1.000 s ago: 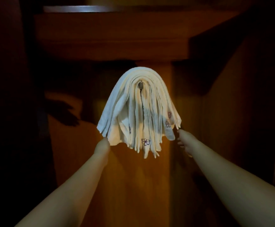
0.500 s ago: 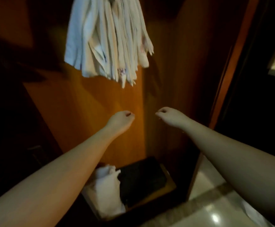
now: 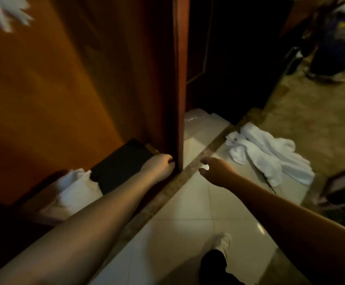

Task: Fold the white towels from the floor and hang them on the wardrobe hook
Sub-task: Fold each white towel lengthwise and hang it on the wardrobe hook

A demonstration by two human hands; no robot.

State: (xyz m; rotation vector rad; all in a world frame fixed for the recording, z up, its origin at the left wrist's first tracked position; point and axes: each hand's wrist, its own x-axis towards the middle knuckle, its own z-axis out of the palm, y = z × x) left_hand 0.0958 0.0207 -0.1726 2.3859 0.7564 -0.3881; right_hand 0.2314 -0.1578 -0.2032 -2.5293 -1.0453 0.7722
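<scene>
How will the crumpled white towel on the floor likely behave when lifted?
The white towel lies rumpled in soft folds, so it will probably sag and drape, not hold shape. It looks thin, so likely light. On the glossy tiled floor it may slide if pushed.

We see the hung towels (image 3: pixel 5 11) only as blurred tips cut by the top-left edge, the hook out of frame, our left hand's (image 3: pixel 159 166) curled fingertips hidden, dark clutter (image 3: pixel 336 38) top right too blurred to name

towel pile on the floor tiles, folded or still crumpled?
Crumpled. The white towels lie in a loose, twisted heap on the tiled floor, no flat layers or squared edges.
</scene>
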